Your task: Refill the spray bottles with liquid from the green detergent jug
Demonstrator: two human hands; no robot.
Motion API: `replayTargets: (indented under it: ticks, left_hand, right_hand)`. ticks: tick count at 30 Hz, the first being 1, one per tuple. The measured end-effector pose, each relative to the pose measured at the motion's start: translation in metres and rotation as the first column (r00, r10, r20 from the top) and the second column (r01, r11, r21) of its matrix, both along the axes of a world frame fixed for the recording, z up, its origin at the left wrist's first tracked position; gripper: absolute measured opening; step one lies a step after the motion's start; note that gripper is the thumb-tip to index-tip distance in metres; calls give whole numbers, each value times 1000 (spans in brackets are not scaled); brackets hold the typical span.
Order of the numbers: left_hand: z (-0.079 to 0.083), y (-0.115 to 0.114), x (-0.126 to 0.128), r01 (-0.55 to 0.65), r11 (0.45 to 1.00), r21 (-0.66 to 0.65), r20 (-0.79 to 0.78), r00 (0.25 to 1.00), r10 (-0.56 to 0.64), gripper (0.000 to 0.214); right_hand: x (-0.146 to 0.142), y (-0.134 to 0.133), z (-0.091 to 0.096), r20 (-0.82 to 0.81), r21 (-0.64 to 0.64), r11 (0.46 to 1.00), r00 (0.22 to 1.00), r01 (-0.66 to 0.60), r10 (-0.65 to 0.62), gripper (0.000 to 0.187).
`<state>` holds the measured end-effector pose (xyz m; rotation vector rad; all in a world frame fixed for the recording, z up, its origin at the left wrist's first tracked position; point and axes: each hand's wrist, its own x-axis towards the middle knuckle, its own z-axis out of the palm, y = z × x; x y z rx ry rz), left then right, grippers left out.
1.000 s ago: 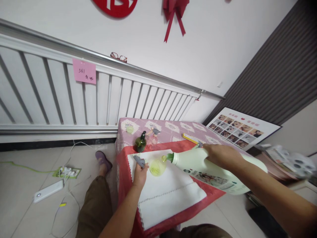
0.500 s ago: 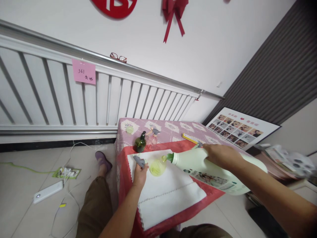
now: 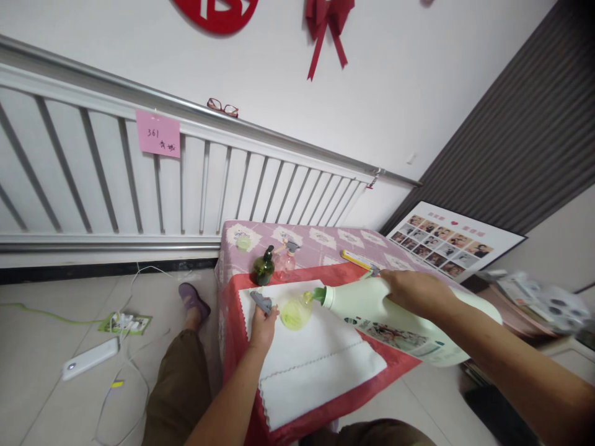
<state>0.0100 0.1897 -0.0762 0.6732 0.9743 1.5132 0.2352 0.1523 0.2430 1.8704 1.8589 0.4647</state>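
Observation:
My right hand (image 3: 413,291) is closed on a big pale green jug (image 3: 418,328), tipped on its side. The jug's green spout meets the mouth of a small yellow-green bottle (image 3: 295,313) that stands on the white cloth (image 3: 320,365). Between the fingers of my left hand (image 3: 263,325) is a grey spray head (image 3: 261,301), held just left of the small bottle. Behind it stand a dark green pump bottle (image 3: 263,269) and a pink spray bottle (image 3: 285,263). Whether liquid is running inside the spout cannot be made out.
A light green cap-like piece (image 3: 243,242) and a yellow box cutter (image 3: 357,259) lie on the flowered tablecloth (image 3: 325,238). A white radiator (image 3: 260,186) runs behind the table. On the floor at left are cables and a white power strip-like box (image 3: 90,359).
Almost nothing differs. Both hands, the jug and the small bottle keep their places, with only a slight shift of the view.

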Motion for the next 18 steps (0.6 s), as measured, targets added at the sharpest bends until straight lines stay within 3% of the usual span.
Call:
replayTargets:
  ticks: [18]
  left_hand:
    - [1,0,-1,2,1000,-5,-5,1000,-2,47]
  right_hand:
    - [-1,-1,2,-3,-10,1000,1000,-5,5,24]
